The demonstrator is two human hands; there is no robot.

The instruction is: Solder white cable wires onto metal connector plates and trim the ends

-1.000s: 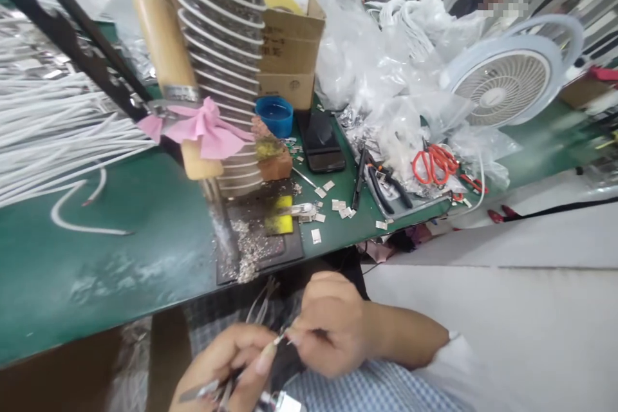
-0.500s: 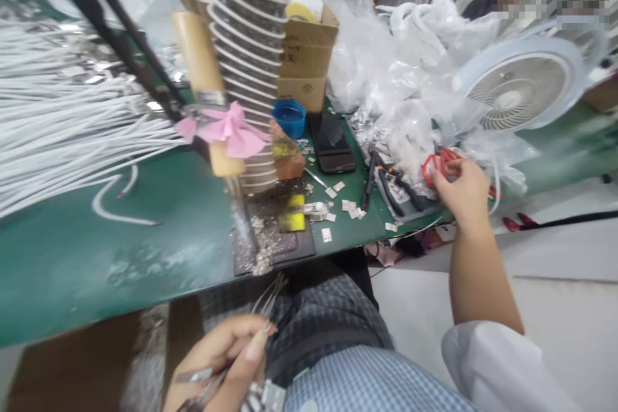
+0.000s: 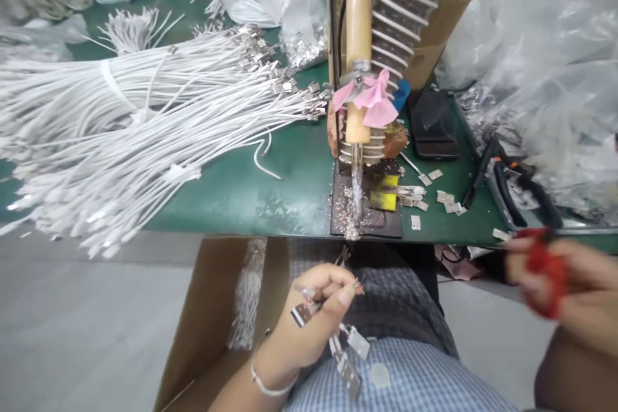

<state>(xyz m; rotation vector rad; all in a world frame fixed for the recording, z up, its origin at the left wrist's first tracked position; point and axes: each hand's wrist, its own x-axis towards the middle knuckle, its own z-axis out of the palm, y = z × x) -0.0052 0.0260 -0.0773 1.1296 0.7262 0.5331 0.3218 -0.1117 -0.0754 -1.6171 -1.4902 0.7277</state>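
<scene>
My left hand is closed over my lap, pinching several short cables whose flat metal connectors hang below the fingers. Another connector pokes out over the back of the hand. At the right, my right hand is closed round a red-handled tool; motion blurs it, and the blades are hard to make out. Beyond my left hand, a soldering iron with a wooden handle and pink cloth tie points down over a dark pad strewn with solder bits.
Bundled white cables cover the left of the green table. A ribbed hose rises behind the iron. Right of it lie a black phone, loose metal pieces and black pliers. A cardboard box stands below the table edge.
My right hand has lifted the red-handled tool off the table's right side and drawn it toward me. The view has turned left, showing more of the cable bundles. My left hand still pinches the cables.
</scene>
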